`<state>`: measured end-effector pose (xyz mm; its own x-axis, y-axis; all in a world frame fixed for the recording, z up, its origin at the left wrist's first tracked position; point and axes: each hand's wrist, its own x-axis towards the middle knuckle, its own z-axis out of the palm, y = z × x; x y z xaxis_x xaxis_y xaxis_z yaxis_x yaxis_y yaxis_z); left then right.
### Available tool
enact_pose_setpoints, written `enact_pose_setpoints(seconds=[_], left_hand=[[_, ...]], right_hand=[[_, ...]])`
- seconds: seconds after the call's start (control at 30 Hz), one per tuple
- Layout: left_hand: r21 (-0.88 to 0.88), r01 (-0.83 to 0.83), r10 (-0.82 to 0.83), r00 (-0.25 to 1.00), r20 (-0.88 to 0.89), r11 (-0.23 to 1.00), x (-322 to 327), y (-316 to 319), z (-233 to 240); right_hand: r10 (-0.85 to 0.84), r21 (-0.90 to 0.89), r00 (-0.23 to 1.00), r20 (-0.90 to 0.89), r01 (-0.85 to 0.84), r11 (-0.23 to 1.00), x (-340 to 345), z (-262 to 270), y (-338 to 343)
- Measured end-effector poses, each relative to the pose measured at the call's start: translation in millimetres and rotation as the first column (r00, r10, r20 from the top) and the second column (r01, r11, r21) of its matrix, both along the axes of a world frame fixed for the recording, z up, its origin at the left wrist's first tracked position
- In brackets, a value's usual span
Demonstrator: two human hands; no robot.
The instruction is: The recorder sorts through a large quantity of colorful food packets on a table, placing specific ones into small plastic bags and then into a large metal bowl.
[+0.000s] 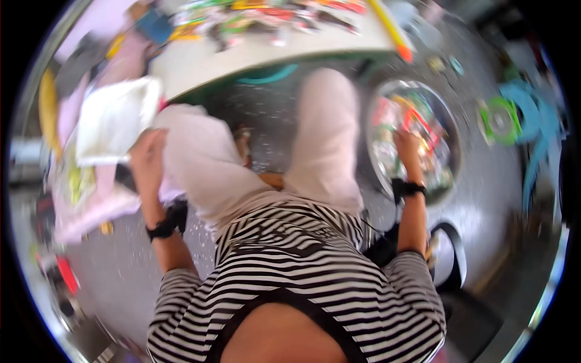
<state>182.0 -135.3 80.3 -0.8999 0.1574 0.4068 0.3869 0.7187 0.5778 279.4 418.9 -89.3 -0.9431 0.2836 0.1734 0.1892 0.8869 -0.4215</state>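
My left hand (150,152) is at the lower right edge of a white plastic tray (115,120), beside my left knee. Its fingers are bent and blurred, so I cannot tell whether they grip the rim. On the other side, my right hand (407,141) reaches into a round metal basin (455,156) full of small colourful wrapped items (383,136). A red strip-like piece (415,119) lies just beyond those fingertips. Blur hides whether anything is pinched there. Both wrists wear black straps with small devices.
Ahead stands a pale table (272,50) with a heap of colourful packets (272,18) and a yellow-orange stick-like object (392,29). Pink bags (104,211) lie at left. On the right are a blue plastic stool or chair (535,113) and a green round item (499,119). White specks dot the grey floor.
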Motion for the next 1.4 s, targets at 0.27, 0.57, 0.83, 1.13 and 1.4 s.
enact_pose_setpoints(seconds=[0.27,0.57,0.83,1.13,1.4], left_hand=[[0.094,-0.254,0.263,0.959,-0.103,0.963,10.9,-40.7,-26.2],[-0.336,-0.675,0.578,0.737,-0.351,0.657,-46.2,-136.5,-27.5],[-0.523,-0.547,0.649,0.760,0.018,0.654,-80.2,-155.8,-50.8],[0.447,-0.265,0.342,0.935,-0.099,0.854,-68.5,-133.7,10.1],[0.889,0.133,-0.702,0.566,-0.432,-0.439,-100.6,-12.4,19.2]], right_hand=[[0.178,-0.502,0.911,-0.372,-0.359,0.787,-91.1,166.1,-92.4],[0.436,-0.473,0.750,-0.497,-0.656,0.589,-134.5,247.8,-203.0],[0.608,-0.524,0.677,-0.415,-0.724,0.449,-158.5,223.2,-230.6],[0.677,-0.739,0.693,-0.247,-0.587,0.331,-184.8,204.9,-239.7],[0.687,-0.921,0.676,-0.268,-0.388,0.022,-222.1,154.9,-266.3]])
